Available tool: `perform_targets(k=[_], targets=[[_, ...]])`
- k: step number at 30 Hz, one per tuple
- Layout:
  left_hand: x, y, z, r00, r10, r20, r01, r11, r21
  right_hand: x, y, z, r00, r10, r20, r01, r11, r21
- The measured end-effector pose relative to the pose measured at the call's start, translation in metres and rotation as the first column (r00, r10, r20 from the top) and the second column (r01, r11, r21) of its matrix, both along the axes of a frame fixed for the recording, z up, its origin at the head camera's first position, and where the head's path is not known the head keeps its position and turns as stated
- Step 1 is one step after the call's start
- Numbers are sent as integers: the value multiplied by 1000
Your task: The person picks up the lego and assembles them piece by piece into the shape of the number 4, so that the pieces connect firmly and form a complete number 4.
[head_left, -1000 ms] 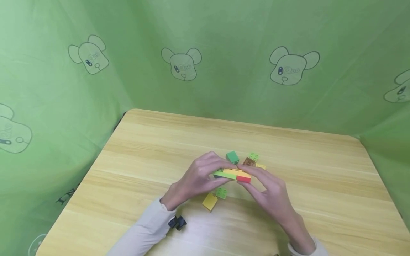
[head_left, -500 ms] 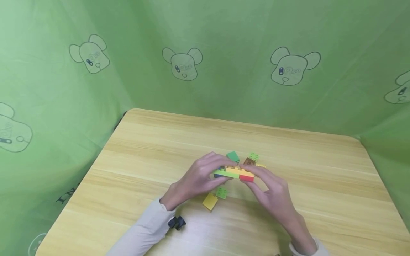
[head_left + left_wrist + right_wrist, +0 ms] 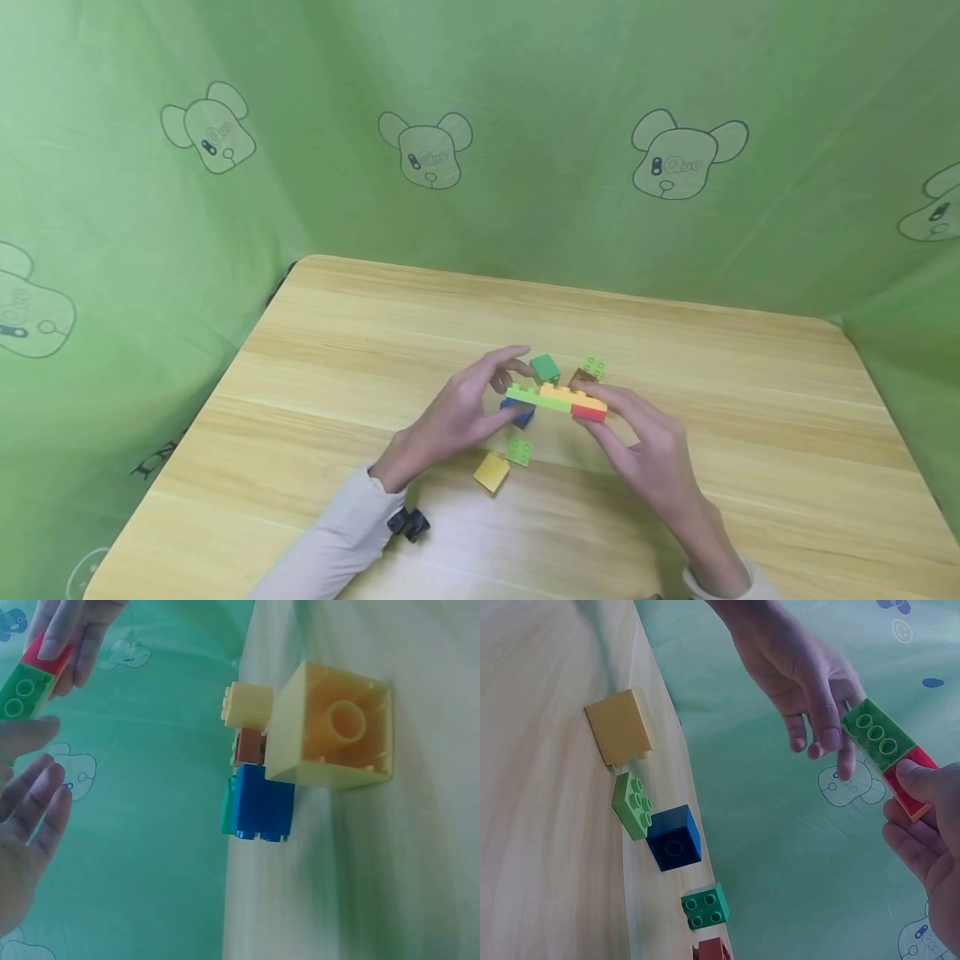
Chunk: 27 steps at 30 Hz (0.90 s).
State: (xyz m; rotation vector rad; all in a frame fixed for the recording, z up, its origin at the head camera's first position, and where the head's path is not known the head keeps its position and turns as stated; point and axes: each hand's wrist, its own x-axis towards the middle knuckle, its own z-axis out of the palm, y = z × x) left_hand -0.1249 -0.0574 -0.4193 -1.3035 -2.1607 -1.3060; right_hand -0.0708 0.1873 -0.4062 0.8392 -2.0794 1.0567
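Note:
My right hand [image 3: 648, 437] pinches the right end of a joined bar of toy building bricks [image 3: 555, 400], thumb below and fingers above. The bar has a light green brick on the left, a red one under the right end and an orange-yellow one on top. In the right wrist view the bar's underside [image 3: 877, 735] shows green and red, with the thumb on the red part. My left hand [image 3: 457, 412] is beside the bar's left end, fingers spread apart and loosely bent, holding nothing. Below that end a blue brick [image 3: 519, 413] lies on the table, partly behind the left thumb.
A yellow brick [image 3: 492, 473] and a light green brick [image 3: 518, 452] lie nearer me on the wooden table [image 3: 337, 350]. Behind the bar are a dark green brick [image 3: 545, 367], a brown brick [image 3: 582, 377] and another light green one [image 3: 595, 367]. Green cloth surrounds the table.
The left fingers have come off the bar and spread. The right hand has moved the bar slightly to the right, and more of the blue brick beneath shows.

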Motion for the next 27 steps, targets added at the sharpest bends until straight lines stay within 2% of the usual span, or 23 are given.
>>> perform_targets(k=[2,5,9,11,13,17,19,20,23,27], targets=[[0,0,-3,996,0,90,-1,1000,12,0,0,1,1000,5,0,-5,1000,-10],[0,2,-8,976,21,217,-20,1000,-7,0,0,2,1000,0,-3,0,1000,-16],[1,4,-15,953,60,298,-30,994,-104,0,0,1,1000,-7,-4,7,1000,-17],[2,5,-18,955,72,286,-23,985,-172,0,0,0,1000,-7,-5,7,1000,-17],[3,7,-22,965,77,250,-14,970,-242,0,0,-2,1000,-5,-5,5,1000,-18],[4,12,-27,981,104,162,-29,912,-409,0,1,-4,1000,-8,-5,8,1000,-18],[5,14,-30,985,109,135,-35,886,-463,0,1,-5,1000,-12,-6,12,1000,-17],[5,15,-31,987,109,120,-37,873,-486,0,1,-6,1000,-13,-7,13,1000,-17],[7,16,-36,994,95,61,-50,855,-516,0,1,-7,1000,-17,-7,17,1000,-15],[8,15,-38,997,75,34,-43,827,-561,0,1,-6,1000,-22,-6,22,1000,-10]])
